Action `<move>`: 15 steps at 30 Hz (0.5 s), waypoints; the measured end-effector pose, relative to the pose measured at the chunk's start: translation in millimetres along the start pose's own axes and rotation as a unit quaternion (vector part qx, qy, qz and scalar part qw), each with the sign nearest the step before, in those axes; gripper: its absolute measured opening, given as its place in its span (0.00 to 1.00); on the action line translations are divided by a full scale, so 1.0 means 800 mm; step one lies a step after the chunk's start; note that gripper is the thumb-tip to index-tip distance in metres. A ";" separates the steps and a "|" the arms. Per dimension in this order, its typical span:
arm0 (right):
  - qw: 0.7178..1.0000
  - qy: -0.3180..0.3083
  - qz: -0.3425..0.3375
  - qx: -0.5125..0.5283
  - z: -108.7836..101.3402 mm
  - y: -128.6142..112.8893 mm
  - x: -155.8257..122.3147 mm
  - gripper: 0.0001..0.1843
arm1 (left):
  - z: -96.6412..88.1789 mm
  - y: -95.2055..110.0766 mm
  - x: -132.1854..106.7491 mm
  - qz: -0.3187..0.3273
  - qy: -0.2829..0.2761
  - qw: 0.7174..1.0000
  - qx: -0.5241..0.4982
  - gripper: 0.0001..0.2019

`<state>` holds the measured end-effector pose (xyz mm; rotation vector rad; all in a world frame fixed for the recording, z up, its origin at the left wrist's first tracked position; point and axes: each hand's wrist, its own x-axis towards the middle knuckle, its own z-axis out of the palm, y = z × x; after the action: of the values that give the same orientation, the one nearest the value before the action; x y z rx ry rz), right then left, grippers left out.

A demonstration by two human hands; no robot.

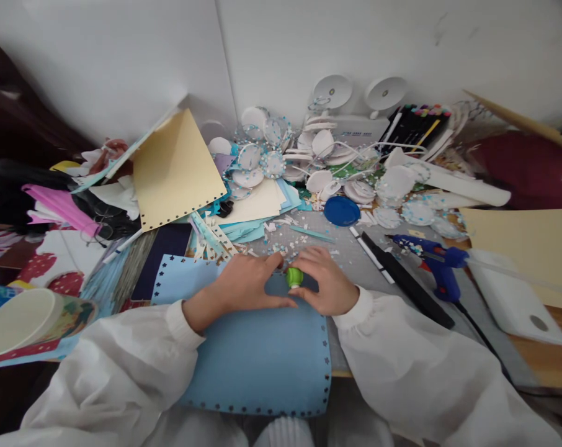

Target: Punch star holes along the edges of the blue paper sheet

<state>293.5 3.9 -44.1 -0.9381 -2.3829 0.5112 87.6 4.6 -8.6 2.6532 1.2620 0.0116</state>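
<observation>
A light blue sheet of paper (262,357) lies in front of me, with flower-shaped holes punched along its edges. My right hand (327,279) is closed around a small green and white craft punch (294,277) over the upper part of the sheet. Beside it, on the left, my left hand (246,282) rests on the paper with thumb and fingers apart. Nothing shows between its fingers. The paper's far edge is partly hidden behind my hands.
A blue glue gun (441,261) and a black stick-like tool (406,279) lie on the right. White discs with blue dots (274,164) pile up at the back, near a blue lid (341,212). A punched yellow sheet (178,174) leans at left, above a paper cup (30,320).
</observation>
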 end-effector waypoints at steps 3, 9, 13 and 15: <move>1.000 0.007 -0.003 0.004 0.000 -0.002 0.000 0.10 | -0.002 0.001 0.001 -0.001 0.001 1.000 0.007 0.35; 1.000 0.009 -0.010 0.003 -0.001 -0.005 0.001 0.07 | -0.004 0.008 0.008 0.028 0.027 0.999 0.024 0.33; 1.000 0.003 -0.003 -0.013 0.000 -0.006 0.001 0.06 | -0.002 0.014 0.015 0.059 0.024 0.998 0.031 0.29; 1.000 0.007 -0.001 -0.014 0.000 -0.005 0.001 0.06 | 0.000 0.016 0.018 0.064 0.017 0.997 0.034 0.29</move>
<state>291.0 1.3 -41.6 -0.9485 -2.3845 0.4703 106.1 7.7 -7.2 2.8005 1.1192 0.0347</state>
